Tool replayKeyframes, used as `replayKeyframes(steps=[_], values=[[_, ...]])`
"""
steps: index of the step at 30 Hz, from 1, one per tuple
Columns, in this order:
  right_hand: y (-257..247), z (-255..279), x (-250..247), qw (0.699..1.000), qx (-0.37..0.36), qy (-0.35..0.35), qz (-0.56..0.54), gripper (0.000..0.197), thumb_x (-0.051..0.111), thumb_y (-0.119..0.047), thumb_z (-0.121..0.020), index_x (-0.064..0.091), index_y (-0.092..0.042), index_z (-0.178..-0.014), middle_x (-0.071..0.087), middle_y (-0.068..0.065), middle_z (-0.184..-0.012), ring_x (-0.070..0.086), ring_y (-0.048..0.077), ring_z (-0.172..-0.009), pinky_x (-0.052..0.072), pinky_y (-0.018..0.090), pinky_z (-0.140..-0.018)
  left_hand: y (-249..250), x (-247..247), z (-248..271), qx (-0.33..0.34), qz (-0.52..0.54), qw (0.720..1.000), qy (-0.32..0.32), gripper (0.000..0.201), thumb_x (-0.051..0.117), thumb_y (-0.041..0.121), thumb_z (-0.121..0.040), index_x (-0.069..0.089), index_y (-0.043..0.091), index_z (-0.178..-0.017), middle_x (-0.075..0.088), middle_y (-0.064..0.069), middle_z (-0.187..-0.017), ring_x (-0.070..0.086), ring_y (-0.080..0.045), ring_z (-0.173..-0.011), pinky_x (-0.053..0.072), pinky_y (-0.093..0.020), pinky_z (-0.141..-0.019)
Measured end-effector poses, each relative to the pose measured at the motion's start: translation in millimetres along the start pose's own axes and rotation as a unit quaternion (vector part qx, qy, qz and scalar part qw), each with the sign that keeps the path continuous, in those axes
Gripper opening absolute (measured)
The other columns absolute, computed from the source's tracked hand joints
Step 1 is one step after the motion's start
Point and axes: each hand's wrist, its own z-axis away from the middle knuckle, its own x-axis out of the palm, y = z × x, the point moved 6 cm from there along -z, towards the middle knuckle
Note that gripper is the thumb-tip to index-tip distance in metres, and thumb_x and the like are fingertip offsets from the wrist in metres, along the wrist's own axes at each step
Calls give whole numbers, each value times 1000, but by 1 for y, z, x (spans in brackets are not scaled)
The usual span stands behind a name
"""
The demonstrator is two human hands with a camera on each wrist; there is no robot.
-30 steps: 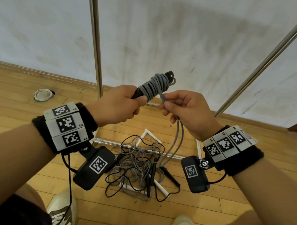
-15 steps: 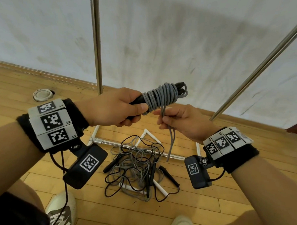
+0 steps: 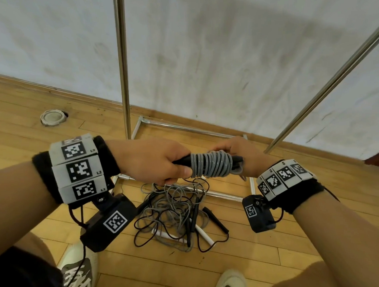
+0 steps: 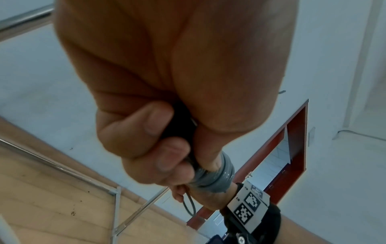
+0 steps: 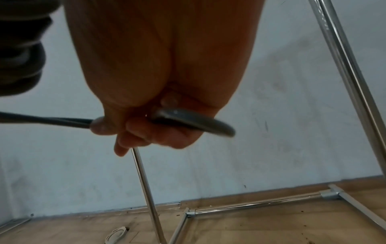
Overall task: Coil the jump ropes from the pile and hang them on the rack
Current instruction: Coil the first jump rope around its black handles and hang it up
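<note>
A person stands over a wooden floor [image 3: 52, 101], looking down at both hands held close together at about waist height in front of a chrome clothes rack [image 3: 122, 66].

The step in hand appears to be finishing the coil on one grey jump rope [image 3: 210, 165]. Its cord is wound in tight turns around the black handles [image 3: 181, 160], which lie roughly level between the two hands. The left hand [image 3: 154, 161] has fingers and thumb wrapped firmly round the bare end of the handles, knuckles up, wrist straight, forearm coming in from the left. The right hand [image 3: 241, 154] sits at the other end of the bundle, fingers curled; the right wrist view shows it pinching a short loop of the grey cord [image 5: 194, 123], the last slack left.

Below the hands, a tangled pile of jump ropes [image 3: 176, 211], grey and black, lies on the floor inside the rack's base frame.

Judging from this, the next move calls for tucking or locking that loose loop so the turns cannot spring open, then lifting the bundle to the rack's rail, which is out of view above. The rest of the pile is yet to be coiled.
</note>
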Motion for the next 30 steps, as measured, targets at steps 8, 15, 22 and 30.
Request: replayKeyframes(steps=[8,15,22,30], values=[[2,4,-13,993,58,50,-88,19,63,-35,-93,65,-19,-83,63,-10,-58,57,6,-49,47,23,-46,-3,7,-5,-18,-163,986,-7,20,50,38,-100,47,32,-80,59,6,-73,53,-6,-60,48,-28,-61],[-32,7,-29,977,76,81,-180,38,51,-38,-100,71,-17,-75,48,-4,-54,39,7,-49,37,24,-55,-12,4,-14,-62,-235,970,24,22,48,38,-101,42,32,-80,58,4,-81,56,-11,-68,44,-27,-60],[-46,11,-22,958,115,60,-254,15,64,-18,-93,68,-7,-84,69,2,-60,63,12,-52,52,27,-58,-17,-12,-21,-93,-216,964,127,19,48,35,-101,50,22,-87,60,-1,-82,57,-17,-68,46,-31,-57],[-49,6,-19,907,117,109,-390,9,53,-4,-99,59,-11,-101,68,-1,-69,60,11,-63,57,30,-66,-12,-41,-17,-64,-137,955,254,25,51,29,-100,44,29,-76,57,2,-72,53,-13,-59,36,-26,-51]])
